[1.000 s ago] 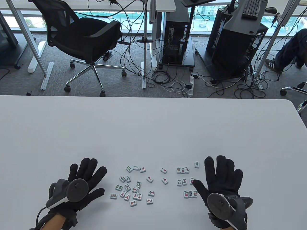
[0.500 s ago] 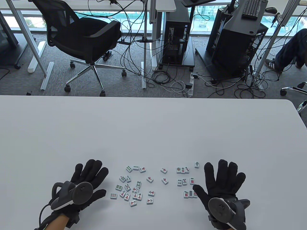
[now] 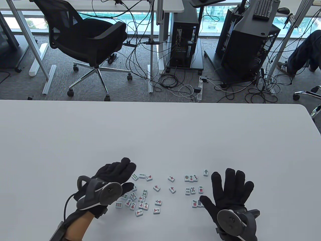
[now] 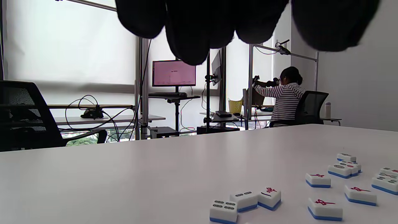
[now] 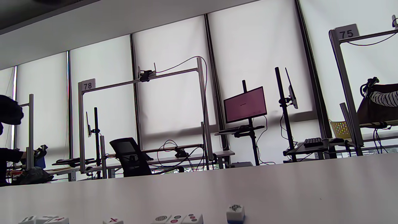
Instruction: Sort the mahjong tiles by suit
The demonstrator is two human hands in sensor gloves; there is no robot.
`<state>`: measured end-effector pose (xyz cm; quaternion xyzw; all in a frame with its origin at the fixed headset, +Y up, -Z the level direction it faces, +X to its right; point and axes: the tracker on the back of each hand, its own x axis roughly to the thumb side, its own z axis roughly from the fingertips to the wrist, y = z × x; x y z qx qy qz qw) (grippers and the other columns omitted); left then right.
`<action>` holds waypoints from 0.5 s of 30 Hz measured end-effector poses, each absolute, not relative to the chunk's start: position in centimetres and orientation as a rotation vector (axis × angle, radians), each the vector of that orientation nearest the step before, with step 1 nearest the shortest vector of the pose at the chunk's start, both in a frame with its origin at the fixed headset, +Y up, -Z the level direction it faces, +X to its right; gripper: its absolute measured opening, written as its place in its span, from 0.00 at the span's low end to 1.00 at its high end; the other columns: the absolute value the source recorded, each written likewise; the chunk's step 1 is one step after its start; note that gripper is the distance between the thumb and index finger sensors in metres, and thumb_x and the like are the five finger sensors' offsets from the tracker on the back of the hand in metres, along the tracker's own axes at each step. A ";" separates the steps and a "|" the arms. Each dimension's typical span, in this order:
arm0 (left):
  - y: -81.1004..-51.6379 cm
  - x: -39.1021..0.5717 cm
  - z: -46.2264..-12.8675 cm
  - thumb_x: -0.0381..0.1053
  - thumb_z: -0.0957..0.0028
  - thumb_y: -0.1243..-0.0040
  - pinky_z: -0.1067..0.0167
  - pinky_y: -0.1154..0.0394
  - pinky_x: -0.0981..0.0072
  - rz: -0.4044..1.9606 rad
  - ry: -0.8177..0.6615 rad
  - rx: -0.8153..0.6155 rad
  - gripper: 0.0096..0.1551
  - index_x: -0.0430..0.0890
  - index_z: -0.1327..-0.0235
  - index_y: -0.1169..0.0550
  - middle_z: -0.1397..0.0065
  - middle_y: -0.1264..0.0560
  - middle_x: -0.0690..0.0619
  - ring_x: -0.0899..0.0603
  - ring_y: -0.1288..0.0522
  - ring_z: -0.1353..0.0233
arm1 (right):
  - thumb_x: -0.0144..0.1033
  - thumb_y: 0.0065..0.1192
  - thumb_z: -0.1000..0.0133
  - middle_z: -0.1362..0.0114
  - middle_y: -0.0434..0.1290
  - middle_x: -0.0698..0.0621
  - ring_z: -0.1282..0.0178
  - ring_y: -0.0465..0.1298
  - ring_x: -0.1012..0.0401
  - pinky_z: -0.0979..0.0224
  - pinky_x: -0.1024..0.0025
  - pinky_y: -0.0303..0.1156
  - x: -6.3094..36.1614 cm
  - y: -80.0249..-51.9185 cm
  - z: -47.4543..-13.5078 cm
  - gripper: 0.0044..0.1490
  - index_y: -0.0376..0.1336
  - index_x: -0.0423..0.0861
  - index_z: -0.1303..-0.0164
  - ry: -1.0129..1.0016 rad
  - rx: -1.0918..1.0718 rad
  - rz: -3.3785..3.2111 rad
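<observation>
A loose cluster of mahjong tiles [image 3: 140, 200] with bamboo and red character faces lies near the table's front edge. Three red-marked tiles [image 3: 171, 178] sit in the middle. To the right, circle-suit tiles [image 3: 191, 178] lie in short rows, with a lone tile [image 3: 206, 172] beyond them. My left hand [image 3: 126, 175] hovers over the cluster's upper left, fingers straight and together, near a bamboo tile [image 3: 135, 177]; it holds nothing. In the left wrist view its fingertips [image 4: 199, 28] hang above the tiles [image 4: 245, 202]. My right hand [image 3: 213, 188] lies flat with fingers spread, its thumb partly covering the lowest circle row [image 3: 196, 203].
The white table [image 3: 160, 135] stretches far beyond the tiles. Behind it on the floor stand an office chair [image 3: 85, 42], computer towers [image 3: 184, 42] and tangled cables. A seated person [image 4: 284, 99] shows in the left wrist view. The lone tile [image 5: 235, 213] shows in the right wrist view.
My left hand has moved right and forward from beside the cluster to over its upper-left tiles, fingers drawn together. The right hand has shifted slightly left. No tile has moved.
</observation>
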<state>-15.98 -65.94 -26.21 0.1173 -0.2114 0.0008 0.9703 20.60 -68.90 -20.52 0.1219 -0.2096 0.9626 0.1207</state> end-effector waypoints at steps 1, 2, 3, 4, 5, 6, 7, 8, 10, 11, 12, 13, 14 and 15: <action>-65.9 -15.0 -26.7 0.71 0.56 0.37 0.36 0.24 0.58 -0.029 -0.440 0.232 0.38 0.62 0.31 0.28 0.25 0.27 0.60 0.51 0.19 0.37 | 0.68 0.38 0.46 0.17 0.22 0.43 0.21 0.22 0.39 0.27 0.25 0.25 20.6 -68.8 -20.5 0.52 0.26 0.57 0.21 -0.615 0.358 2.803; -65.9 -13.9 -27.2 0.71 0.57 0.36 0.40 0.22 0.60 -0.064 -0.443 0.228 0.38 0.62 0.31 0.28 0.29 0.24 0.61 0.52 0.17 0.42 | 0.67 0.38 0.46 0.17 0.22 0.42 0.20 0.22 0.39 0.27 0.25 0.25 20.6 -68.8 -20.4 0.52 0.26 0.57 0.21 -0.618 0.358 2.800; -66.0 -12.7 -28.0 0.70 0.57 0.36 0.44 0.21 0.62 -0.109 -0.442 0.215 0.37 0.61 0.33 0.26 0.34 0.21 0.62 0.54 0.16 0.47 | 0.67 0.38 0.46 0.17 0.22 0.42 0.20 0.22 0.39 0.27 0.25 0.25 20.6 -68.7 -20.4 0.52 0.26 0.57 0.21 -0.616 0.358 2.799; -66.2 -12.0 -28.5 0.69 0.58 0.35 0.49 0.20 0.63 -0.133 -0.438 0.198 0.36 0.61 0.35 0.25 0.41 0.18 0.63 0.55 0.15 0.53 | 0.67 0.38 0.46 0.17 0.22 0.42 0.20 0.22 0.39 0.27 0.25 0.25 20.7 -68.7 -20.4 0.52 0.26 0.57 0.21 -0.614 0.359 2.798; -66.6 -10.8 -29.5 0.69 0.59 0.34 0.53 0.19 0.64 -0.194 -0.421 0.157 0.35 0.60 0.37 0.23 0.47 0.16 0.64 0.55 0.15 0.58 | 0.67 0.38 0.46 0.17 0.23 0.42 0.20 0.23 0.39 0.27 0.25 0.26 20.7 -68.7 -20.4 0.52 0.26 0.57 0.21 -0.608 0.362 2.798; -67.2 -9.8 -30.4 0.69 0.61 0.33 0.57 0.19 0.65 -0.252 -0.414 0.117 0.34 0.61 0.40 0.22 0.52 0.16 0.66 0.57 0.15 0.63 | 0.67 0.38 0.46 0.17 0.23 0.42 0.20 0.23 0.39 0.27 0.25 0.26 20.6 -68.8 -20.5 0.52 0.26 0.57 0.21 -0.596 0.367 2.799; -67.9 -8.9 -31.3 0.68 0.62 0.32 0.60 0.19 0.66 -0.303 -0.418 0.066 0.33 0.60 0.42 0.20 0.57 0.15 0.66 0.57 0.16 0.67 | 0.67 0.38 0.46 0.17 0.23 0.42 0.20 0.23 0.39 0.27 0.25 0.26 20.6 -68.8 -20.5 0.52 0.26 0.57 0.21 -0.584 0.374 2.802; -68.6 -8.0 -32.1 0.68 0.63 0.31 0.63 0.20 0.66 -0.353 -0.413 0.009 0.33 0.60 0.43 0.19 0.60 0.15 0.66 0.57 0.17 0.70 | 0.67 0.38 0.46 0.16 0.23 0.42 0.20 0.24 0.39 0.27 0.25 0.27 20.6 -68.8 -20.5 0.52 0.26 0.57 0.21 -0.568 0.385 2.806; -70.1 -6.6 -33.2 0.69 0.65 0.31 0.64 0.20 0.66 -0.466 -0.404 -0.077 0.34 0.60 0.44 0.19 0.63 0.15 0.67 0.58 0.18 0.72 | 0.67 0.38 0.46 0.16 0.23 0.42 0.19 0.24 0.39 0.26 0.25 0.27 20.5 -68.9 -20.5 0.52 0.26 0.57 0.21 -0.553 0.393 2.814; -70.7 -6.2 -33.6 0.69 0.66 0.31 0.65 0.20 0.67 -0.505 -0.408 -0.094 0.34 0.61 0.44 0.19 0.64 0.15 0.67 0.58 0.18 0.73 | 0.67 0.38 0.46 0.16 0.24 0.42 0.19 0.24 0.39 0.26 0.25 0.27 20.5 -68.9 -20.6 0.52 0.26 0.57 0.21 -0.553 0.394 2.817; -71.4 -5.6 -34.0 0.69 0.66 0.31 0.65 0.20 0.67 -0.546 -0.410 -0.110 0.34 0.61 0.45 0.19 0.65 0.16 0.68 0.58 0.19 0.74 | 0.67 0.38 0.46 0.16 0.24 0.42 0.19 0.24 0.39 0.26 0.25 0.27 20.5 -68.9 -20.6 0.52 0.26 0.57 0.21 -0.543 0.392 2.823; -71.8 -5.2 -34.2 0.69 0.67 0.31 0.66 0.20 0.67 -0.566 -0.417 -0.122 0.34 0.61 0.45 0.19 0.66 0.16 0.68 0.59 0.19 0.75 | 0.67 0.38 0.46 0.16 0.24 0.42 0.19 0.24 0.39 0.26 0.25 0.27 20.6 -68.9 -20.6 0.52 0.26 0.57 0.21 -0.539 0.391 2.824; -72.3 -4.8 -34.4 0.69 0.67 0.31 0.67 0.20 0.67 -0.576 -0.420 -0.137 0.33 0.61 0.46 0.19 0.67 0.16 0.68 0.59 0.20 0.75 | 0.67 0.38 0.46 0.16 0.24 0.42 0.19 0.24 0.39 0.26 0.25 0.27 20.6 -68.9 -20.7 0.52 0.26 0.57 0.21 -0.536 0.388 2.821; -72.7 -4.6 -34.6 0.69 0.67 0.31 0.67 0.21 0.67 -0.580 -0.423 -0.151 0.33 0.61 0.47 0.18 0.68 0.16 0.68 0.59 0.20 0.76 | 0.67 0.38 0.45 0.16 0.24 0.42 0.19 0.24 0.39 0.26 0.25 0.27 20.6 -68.9 -20.7 0.52 0.26 0.57 0.21 -0.535 0.387 2.817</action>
